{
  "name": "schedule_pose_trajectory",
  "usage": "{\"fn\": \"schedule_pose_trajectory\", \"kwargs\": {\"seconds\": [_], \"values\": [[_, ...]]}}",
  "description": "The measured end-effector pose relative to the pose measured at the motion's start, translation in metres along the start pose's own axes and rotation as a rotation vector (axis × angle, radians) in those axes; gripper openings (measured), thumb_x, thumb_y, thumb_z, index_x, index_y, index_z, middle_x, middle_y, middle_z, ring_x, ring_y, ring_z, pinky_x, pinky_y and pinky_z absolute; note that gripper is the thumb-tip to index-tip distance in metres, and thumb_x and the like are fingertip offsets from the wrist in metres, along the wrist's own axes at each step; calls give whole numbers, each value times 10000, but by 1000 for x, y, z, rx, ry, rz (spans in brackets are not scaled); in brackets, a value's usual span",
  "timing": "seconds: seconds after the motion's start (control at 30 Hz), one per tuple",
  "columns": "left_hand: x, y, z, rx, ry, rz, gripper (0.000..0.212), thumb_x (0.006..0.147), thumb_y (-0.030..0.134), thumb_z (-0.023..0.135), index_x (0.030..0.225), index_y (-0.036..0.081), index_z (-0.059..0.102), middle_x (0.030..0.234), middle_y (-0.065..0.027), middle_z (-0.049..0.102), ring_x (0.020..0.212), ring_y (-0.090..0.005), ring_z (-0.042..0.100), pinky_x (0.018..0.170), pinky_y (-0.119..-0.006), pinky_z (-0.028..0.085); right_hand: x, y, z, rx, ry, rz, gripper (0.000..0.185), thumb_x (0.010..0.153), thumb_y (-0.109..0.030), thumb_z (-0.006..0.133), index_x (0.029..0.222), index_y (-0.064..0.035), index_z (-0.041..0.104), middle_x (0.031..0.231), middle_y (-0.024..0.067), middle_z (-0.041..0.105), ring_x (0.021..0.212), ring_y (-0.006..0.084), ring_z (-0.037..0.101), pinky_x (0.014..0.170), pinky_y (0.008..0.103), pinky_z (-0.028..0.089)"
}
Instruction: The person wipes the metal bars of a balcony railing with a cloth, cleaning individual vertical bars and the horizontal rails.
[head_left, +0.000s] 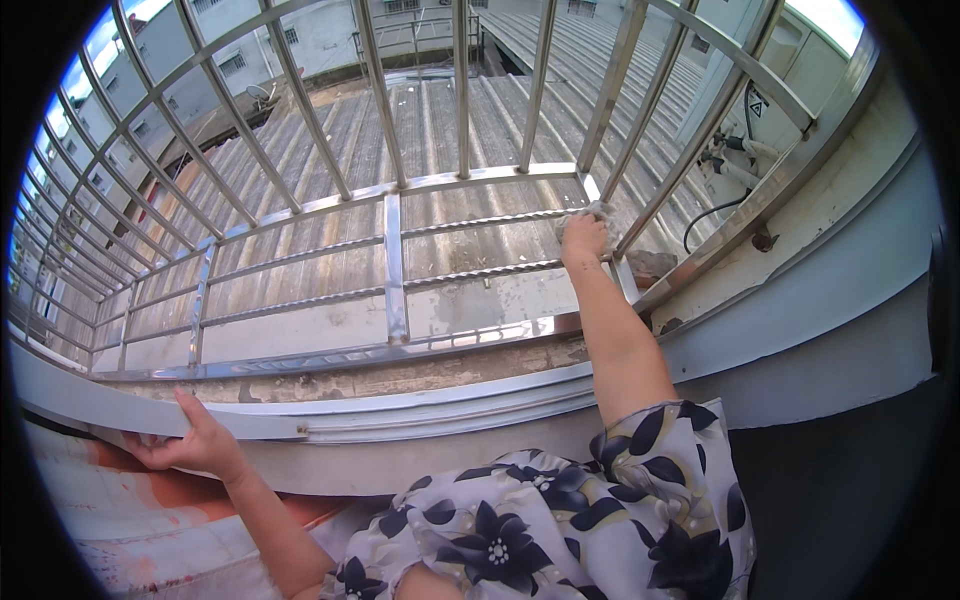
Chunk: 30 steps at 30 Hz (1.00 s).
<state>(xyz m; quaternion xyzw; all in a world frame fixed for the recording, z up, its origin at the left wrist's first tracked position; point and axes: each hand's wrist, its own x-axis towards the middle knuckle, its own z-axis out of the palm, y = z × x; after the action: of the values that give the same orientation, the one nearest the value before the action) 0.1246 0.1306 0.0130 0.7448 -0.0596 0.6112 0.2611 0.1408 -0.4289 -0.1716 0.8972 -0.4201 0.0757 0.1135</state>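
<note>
My right hand (585, 238) reaches out through the window and grips a greyish cloth (600, 213). The cloth is pressed on the twisted metal bar (495, 220) near the right end of the cage floor. Below it runs a second twisted bar (480, 275). My left hand (196, 442) rests on the edge of the white sliding window frame (255, 424), thumb on top and fingers below. The shiny stainless steel window cage (394, 262) spreads out in front of me, with upright bars (461, 97) along its far side.
Beyond the bars lies a corrugated roof (427, 135). An outdoor air-conditioner unit (795, 60) with pipes and a black cable (705, 214) stands at the right. A chunk of masonry (651, 264) sits by the cage's right corner. Patterned fabric (165, 525) lies below the sill at left.
</note>
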Motion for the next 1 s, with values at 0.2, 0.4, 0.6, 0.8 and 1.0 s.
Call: {"fn": "schedule_pose_trajectory", "kwargs": {"seconds": [0.2,0.4,0.6,0.8,1.0], "values": [[2,0,-1,61,-18,-1,763,764,21,691,1291,-55,144,1217,-250,354,1071,-301,486,895,-390,458,-62,-45,-65,748,-25,-178,201,800,-35,513,983,-102,564,1039,125,601,984,330,575,815,426,470],[-3,-10,-2,20,7,38,763,755,94,729,1288,-30,197,1210,-192,344,1016,-271,481,859,-378,445,-79,5,-94,639,465,-299,173,755,-52,545,920,-106,551,949,78,599,861,290,587,716,416,465],[0,3,-2,100,-4,11,708,768,39,698,1265,-59,204,1205,-229,368,997,-272,517,833,-378,471,-73,83,-47,96,52,68,87,814,-102,535,890,-96,579,932,92,587,875,263,610,719,367,494],[-1,-5,1,25,25,26,702,768,47,704,1264,-51,217,1228,-211,358,1018,-272,503,853,-384,455,-78,62,-35,335,25,44,125,838,-81,514,953,-67,560,938,149,579,895,305,610,743,396,506],[0,-4,1,79,38,57,723,767,53,707,1282,-42,209,1221,-198,354,1012,-258,492,852,-368,444,-114,-18,-73,945,242,-275,280,734,3,529,997,-93,520,1034,113,570,936,343,565,779,420,468]]}}
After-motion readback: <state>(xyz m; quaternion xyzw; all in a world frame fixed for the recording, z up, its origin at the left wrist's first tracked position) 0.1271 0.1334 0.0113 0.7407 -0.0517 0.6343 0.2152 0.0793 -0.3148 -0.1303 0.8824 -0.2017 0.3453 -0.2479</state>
